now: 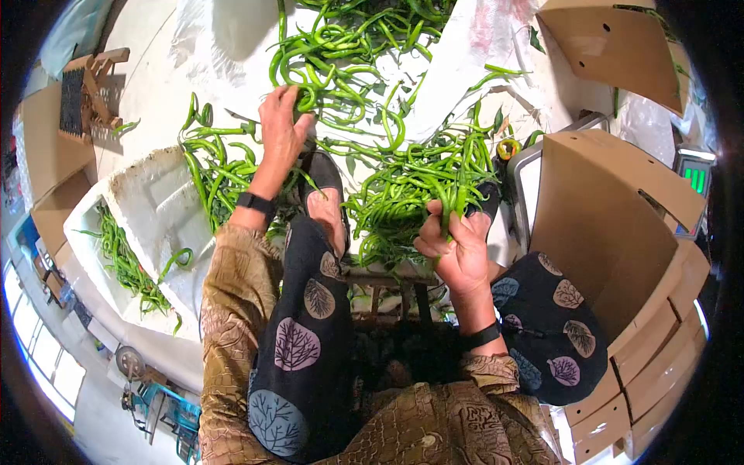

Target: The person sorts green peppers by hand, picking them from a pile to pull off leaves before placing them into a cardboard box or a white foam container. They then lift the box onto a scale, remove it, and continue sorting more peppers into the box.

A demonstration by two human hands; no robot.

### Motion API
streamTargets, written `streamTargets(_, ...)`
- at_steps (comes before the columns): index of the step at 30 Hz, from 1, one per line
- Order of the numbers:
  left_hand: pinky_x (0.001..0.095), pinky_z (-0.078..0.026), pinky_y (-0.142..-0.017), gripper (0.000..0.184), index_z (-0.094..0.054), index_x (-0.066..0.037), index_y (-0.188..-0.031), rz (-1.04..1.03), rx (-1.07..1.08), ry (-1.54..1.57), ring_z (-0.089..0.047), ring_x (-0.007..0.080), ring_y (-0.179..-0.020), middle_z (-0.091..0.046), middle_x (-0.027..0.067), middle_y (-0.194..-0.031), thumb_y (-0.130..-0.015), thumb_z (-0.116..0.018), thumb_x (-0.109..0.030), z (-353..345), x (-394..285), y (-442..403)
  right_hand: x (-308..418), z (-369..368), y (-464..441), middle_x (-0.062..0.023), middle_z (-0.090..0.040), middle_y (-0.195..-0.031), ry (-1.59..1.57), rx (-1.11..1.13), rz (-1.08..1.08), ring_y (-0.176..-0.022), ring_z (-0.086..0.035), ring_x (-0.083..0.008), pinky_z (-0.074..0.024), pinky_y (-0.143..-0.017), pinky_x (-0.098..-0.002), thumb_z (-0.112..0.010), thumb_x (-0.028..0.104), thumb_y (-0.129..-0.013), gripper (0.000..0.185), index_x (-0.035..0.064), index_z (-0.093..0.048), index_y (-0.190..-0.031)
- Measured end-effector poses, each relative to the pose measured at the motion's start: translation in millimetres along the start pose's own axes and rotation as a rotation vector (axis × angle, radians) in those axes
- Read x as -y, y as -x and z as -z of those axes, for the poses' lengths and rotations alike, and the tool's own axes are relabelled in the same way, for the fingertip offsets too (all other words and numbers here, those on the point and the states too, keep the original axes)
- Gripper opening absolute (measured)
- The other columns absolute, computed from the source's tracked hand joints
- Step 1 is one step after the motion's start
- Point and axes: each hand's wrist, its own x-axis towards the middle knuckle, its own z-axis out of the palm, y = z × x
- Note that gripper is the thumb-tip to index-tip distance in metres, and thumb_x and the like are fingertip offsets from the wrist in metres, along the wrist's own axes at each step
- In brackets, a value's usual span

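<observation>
My left hand (283, 132) reaches to the near edge of a heap of long green chili peppers (353, 74), its fingers curled at a curved green chili pepper (308, 98). My right hand (459, 246) is closed around a few green chili peppers (459, 203), which point up from between thumb and fingers. Just beyond it, a thick pile of green chili peppers (411, 182) lies between my feet. Another pile of green chili peppers (221, 163) is left of my left wrist, partly hidden by my forearm.
To the left stands a white foam box (147, 198) with peppers inside. An open cardboard box (601, 225) is at my right, beside a scale with a lit green display (695, 180). A small wooden stool (89, 97) is at upper left. White plastic sheeting (473, 58) lies beyond the peppers.
</observation>
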Motion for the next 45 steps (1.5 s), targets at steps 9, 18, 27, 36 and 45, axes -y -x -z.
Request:
streamTargets(9,0.0278,-0.050,-0.077,0.025,-0.063,-0.002,-0.112,0.551,0.447,0.751,-0.063,0.0135,-0.087,-0.069,0.0078,-0.101,-0.090,-0.061,-0.011,19.8,-67.9,13.3,3.6,0.9,-0.5,0.0009,-0.043,-0.069,-0.284,0.048,-0.065,-0.052,-0.037,-0.0073,-0.0321,-0.054,-0.0252,-0.045,0.030,-0.101,0.034,0.0010,-0.058,-0.113)
streamTargets(18,0.0228,-0.053,-0.068,0.030,-0.058,0.000,-0.114,0.874,0.547,1.238,-0.069,0.0193,-0.088,-0.065,0.0093,-0.107,-0.093,-0.063,-0.020,43.4,-90.4,25.0,-11.7,9.2,-5.9,-0.0025,-0.053,-0.092,0.072,-0.088,0.077,-0.070,-0.043,-0.0091,-0.0353,-0.065,-0.0250,-0.062,0.015,-0.092,0.027,0.0036,-0.054,-0.115)
streamTargets(27,0.0327,-0.050,-0.081,0.030,-0.067,-0.004,-0.101,0.154,1.142,1.043,-0.061,0.0131,-0.091,-0.067,0.0074,-0.093,-0.092,-0.061,-0.032,43.4,-116.3,29.1,-11.4,15.1,-7.6,-0.0038,-0.061,-0.096,0.434,-0.487,0.133,-0.082,-0.057,-0.0128,-0.0465,-0.068,-0.0243,-0.071,0.016,-0.086,0.033,0.0025,-0.056,-0.112)
streamTargets(36,0.0487,-0.049,-0.069,0.018,-0.063,-0.009,-0.091,-0.159,0.266,-0.147,-0.059,0.0364,-0.079,-0.055,0.0130,-0.085,-0.074,-0.063,-0.007,-34.9,-49.1,-23.8,-14.9,10.3,-4.8,-0.0023,-0.059,-0.091,0.537,-0.390,0.110,-0.083,-0.058,-0.0137,-0.0444,-0.075,-0.0268,-0.069,0.010,-0.086,0.024,0.0050,-0.056,-0.105)
streamTargets(45,0.0415,-0.049,-0.062,0.007,-0.065,-0.009,-0.083,0.165,0.370,0.534,-0.061,0.0303,-0.074,-0.059,0.0104,-0.078,-0.079,-0.067,-0.014,29.2,-103.5,15.4,-18.4,24.7,-6.0,-0.0036,-0.061,-0.093,0.451,-0.510,0.108,-0.081,-0.058,-0.0130,-0.0446,-0.070,-0.0254,-0.067,0.021,-0.089,0.031,0.0064,-0.054,-0.113)
